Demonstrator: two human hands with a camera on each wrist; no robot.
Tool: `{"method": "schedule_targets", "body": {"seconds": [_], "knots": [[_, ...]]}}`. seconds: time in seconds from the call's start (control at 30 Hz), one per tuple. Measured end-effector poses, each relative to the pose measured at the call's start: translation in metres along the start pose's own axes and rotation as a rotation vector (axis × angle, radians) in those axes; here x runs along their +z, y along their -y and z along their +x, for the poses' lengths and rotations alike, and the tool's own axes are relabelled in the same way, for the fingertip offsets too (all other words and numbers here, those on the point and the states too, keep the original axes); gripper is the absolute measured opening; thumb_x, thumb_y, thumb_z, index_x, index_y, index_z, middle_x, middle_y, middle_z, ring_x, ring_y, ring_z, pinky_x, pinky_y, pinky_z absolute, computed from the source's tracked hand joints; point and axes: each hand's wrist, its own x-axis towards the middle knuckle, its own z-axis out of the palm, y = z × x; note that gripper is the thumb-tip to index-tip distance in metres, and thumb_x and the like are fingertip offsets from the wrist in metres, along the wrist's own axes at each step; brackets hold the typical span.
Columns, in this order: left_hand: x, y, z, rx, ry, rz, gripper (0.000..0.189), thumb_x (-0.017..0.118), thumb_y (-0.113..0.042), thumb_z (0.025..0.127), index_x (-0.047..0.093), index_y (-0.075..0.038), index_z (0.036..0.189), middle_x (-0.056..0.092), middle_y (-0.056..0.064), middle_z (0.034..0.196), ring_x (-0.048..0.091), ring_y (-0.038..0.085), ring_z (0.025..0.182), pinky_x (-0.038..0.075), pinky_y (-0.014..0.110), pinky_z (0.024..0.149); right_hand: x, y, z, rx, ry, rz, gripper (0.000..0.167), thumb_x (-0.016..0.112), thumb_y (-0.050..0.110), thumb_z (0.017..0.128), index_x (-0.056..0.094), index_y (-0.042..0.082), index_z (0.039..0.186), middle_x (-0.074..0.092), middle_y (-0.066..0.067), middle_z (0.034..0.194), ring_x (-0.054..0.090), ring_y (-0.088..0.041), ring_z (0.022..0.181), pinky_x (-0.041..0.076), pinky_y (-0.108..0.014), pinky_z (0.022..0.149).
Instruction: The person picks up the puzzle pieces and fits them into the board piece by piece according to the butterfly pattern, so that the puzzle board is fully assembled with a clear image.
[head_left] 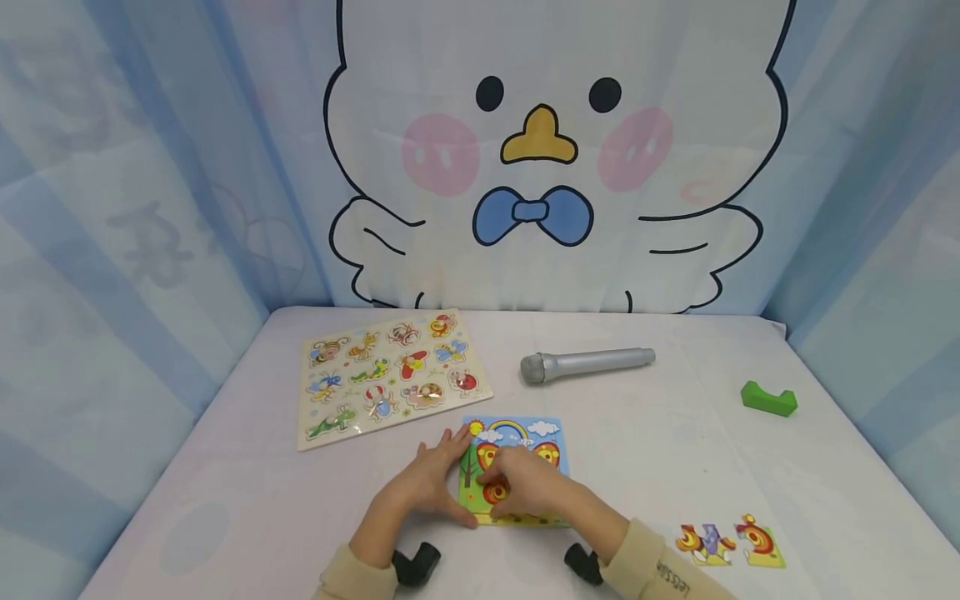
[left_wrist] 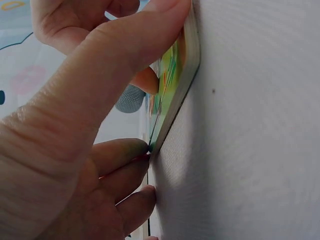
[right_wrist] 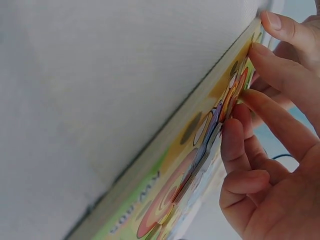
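Observation:
A colourful jigsaw board [head_left: 517, 422] with a rainbow, clouds and red-and-yellow wings lies flat on the table. My left hand [head_left: 431, 482] spreads along its left side. The left thumb [left_wrist: 125, 42] touches the near edge and the fingers rest by the far corner. Over the board's middle, my right hand [head_left: 528, 483] has its thumb and bent index finger on a red-and-orange jigsaw piece [right_wrist: 242, 80]; its other fingers curl. That hand partly hides the picture. Two loose jigsaw pieces [head_left: 707, 543] [head_left: 763, 542] lie to the right, beyond the right forearm.
A wooden insect peg puzzle [head_left: 390, 375] lies at the back left. Behind the board is a silver toy microphone [head_left: 588, 364]. A green notched block [head_left: 768, 400] sits near the right edge. Curtains with a cartoon print [head_left: 555, 275] enclose the white table [head_left: 225, 517].

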Motion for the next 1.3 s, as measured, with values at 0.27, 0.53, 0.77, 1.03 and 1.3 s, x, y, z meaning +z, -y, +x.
{"method": "schedule_targets", "body": {"seconds": [0.27,0.53,0.77,1.03,1.3], "knots": [[0.0,-0.001,0.0,0.011,0.002,-0.004,0.107,0.086,-0.036,0.057,0.029,-0.004,0.142,0.019,0.009,0.151,0.012,0.034,0.137,0.006,0.059,0.107,-0.005,-0.002,-0.01,0.002,0.016,0.076,0.04,0.077,0.022,0.073,0.067,0.009,0.109,0.063,0.005,0.103,0.053,-0.009,0.097,0.045,-0.033,0.09],[0.001,-0.001,0.0,0.024,0.0,0.012,0.107,0.086,-0.036,0.057,0.029,-0.004,0.142,0.018,0.009,0.151,0.012,0.035,0.137,0.006,0.059,0.107,-0.011,-0.01,-0.02,-0.029,-0.021,0.135,0.041,0.076,0.023,0.074,0.065,0.01,0.111,0.063,0.002,0.107,0.054,-0.011,0.095,0.047,-0.029,0.084],[0.002,-0.001,0.0,0.031,-0.007,0.017,0.107,0.086,-0.035,0.056,0.031,-0.003,0.141,0.018,0.011,0.15,0.011,0.035,0.137,0.005,0.059,0.107,-0.019,-0.02,-0.034,-0.094,-0.093,0.179,0.04,0.076,0.015,0.073,0.065,0.005,0.11,0.062,0.001,0.093,0.052,-0.012,0.075,0.048,-0.022,0.065],[0.001,-0.001,0.0,0.037,-0.014,0.011,0.108,0.087,-0.034,0.055,0.031,-0.002,0.141,0.017,0.011,0.151,0.011,0.035,0.137,0.004,0.058,0.107,-0.032,-0.033,-0.054,-0.054,-0.148,0.193,0.039,0.075,0.02,0.075,0.065,0.007,0.111,0.064,-0.004,0.104,0.053,-0.016,0.079,0.047,-0.028,0.067],[0.002,-0.001,-0.002,0.015,-0.023,0.001,0.109,0.087,-0.034,0.054,0.03,-0.003,0.142,0.019,0.011,0.15,0.012,0.035,0.137,0.005,0.058,0.107,-0.045,-0.045,-0.077,-0.044,-0.225,0.149,0.041,0.075,0.019,0.075,0.064,0.007,0.112,0.062,-0.001,0.095,0.049,-0.009,0.072,0.045,-0.027,0.061]]}}
